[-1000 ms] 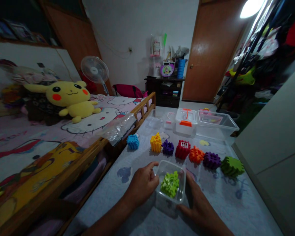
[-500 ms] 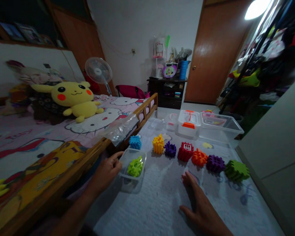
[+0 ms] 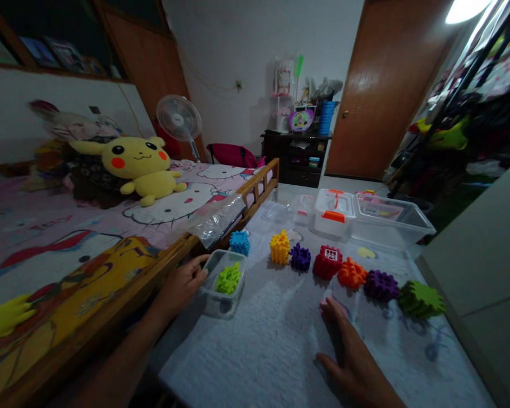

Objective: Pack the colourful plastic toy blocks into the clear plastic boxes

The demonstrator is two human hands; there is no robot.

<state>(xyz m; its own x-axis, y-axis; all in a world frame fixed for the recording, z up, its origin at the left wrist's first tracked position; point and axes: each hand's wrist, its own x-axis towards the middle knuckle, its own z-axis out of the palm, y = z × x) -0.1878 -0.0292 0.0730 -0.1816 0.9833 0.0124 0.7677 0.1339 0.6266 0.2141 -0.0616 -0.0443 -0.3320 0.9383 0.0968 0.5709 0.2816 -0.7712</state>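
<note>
My left hand (image 3: 181, 286) grips the left side of a small clear plastic box (image 3: 219, 281) that stands on the grey mat near the bed frame. Light green toy pieces (image 3: 228, 278) lie inside the box. My right hand (image 3: 349, 357) rests flat on the mat, fingers stretched out, holding nothing. Beyond the hands runs a row of block clusters: blue (image 3: 239, 242), yellow (image 3: 279, 247), purple (image 3: 300, 257), red (image 3: 328, 262), orange (image 3: 351, 272), another purple (image 3: 380, 285) and green (image 3: 420, 298).
A wooden bed frame (image 3: 170, 255) runs along the left, with a yellow plush toy (image 3: 141, 168) on the bed and a clear plastic bag (image 3: 215, 217) at its edge. Clear storage boxes (image 3: 386, 218) stand at the mat's far end. A fan, a dark shelf and a door are behind.
My left hand has slid the clear box with green pieces from in front of me to the left, beside the bed frame. My right hand let go of it and lies flat on the mat.
</note>
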